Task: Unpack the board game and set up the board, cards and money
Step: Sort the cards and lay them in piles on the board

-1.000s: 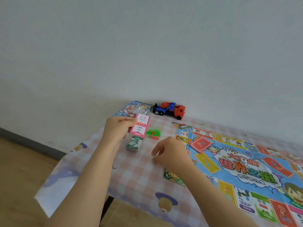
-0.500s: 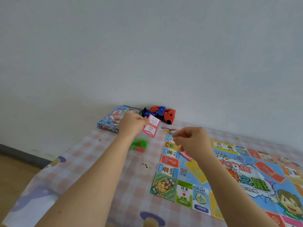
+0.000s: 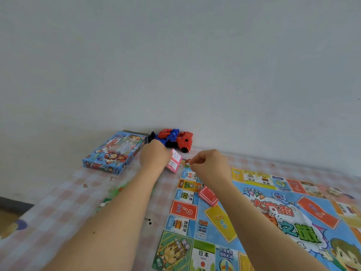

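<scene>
My board [image 3: 283, 204] is already unfolded and lies flat over the right half of the checked table [image 3: 58, 202]. A red card deck [image 3: 208, 195] sits on its left part and a white die [image 3: 272, 213] rests near the middle, so I'd call that share of the job done. The game box [image 3: 115, 151] lies flat at the far left, with a toy truck [image 3: 172, 138] just right of it against the wall.

My left hand [image 3: 155, 155] has its fingers curled round a pink stack [image 3: 174, 163] — money, I'd judge — held just off the board's far-left corner. My right hand [image 3: 211, 165] is close beside it, fingers bent, thumb and forefinger drawn together. Whether they pinch anything I cannot tell.

What's left, as I read it: this pink stack has no resting place yet, and the board's yellow card space [image 3: 220, 222] looks bare. Something green [image 3: 117, 189] lies left of my left forearm — too blurred to name.
</scene>
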### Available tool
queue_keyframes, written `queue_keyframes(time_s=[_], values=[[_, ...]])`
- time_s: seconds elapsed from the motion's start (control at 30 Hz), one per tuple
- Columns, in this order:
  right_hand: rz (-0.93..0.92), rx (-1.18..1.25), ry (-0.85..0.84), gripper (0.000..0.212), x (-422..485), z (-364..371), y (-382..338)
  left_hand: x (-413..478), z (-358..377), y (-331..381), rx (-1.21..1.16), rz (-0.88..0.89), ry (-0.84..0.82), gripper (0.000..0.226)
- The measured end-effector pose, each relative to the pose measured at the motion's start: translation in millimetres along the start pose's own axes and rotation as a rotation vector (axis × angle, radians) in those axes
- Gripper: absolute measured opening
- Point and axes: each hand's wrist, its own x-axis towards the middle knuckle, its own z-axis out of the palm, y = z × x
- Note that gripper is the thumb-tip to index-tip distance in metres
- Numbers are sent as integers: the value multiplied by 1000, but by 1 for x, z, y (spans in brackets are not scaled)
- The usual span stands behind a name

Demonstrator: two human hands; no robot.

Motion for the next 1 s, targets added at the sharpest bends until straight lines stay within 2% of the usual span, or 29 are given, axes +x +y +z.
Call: queue_keyframes(time_s=[0.13,0.33,0.53,0.67,0.83,1.0], values=[[-27,-26,-28,21,12,13,-2,5,4,-8,119,-7,-3,21],[-87,-81,-74,23,16,26,0,10,4,-14,164,3,-24,21],[-71,-70,-54,23,18,19,5,11,5,-17,199,23,-20,16],[-81,-41,-27,23,16,7,7,7,5,-17,216,61,1,25],[-80,-7,40,19,10,-27,14,-20,-12,16,139,189,97,24],[-55,-4,95,20,-12,-66,36,-67,-14,47,-30,280,13,13]])
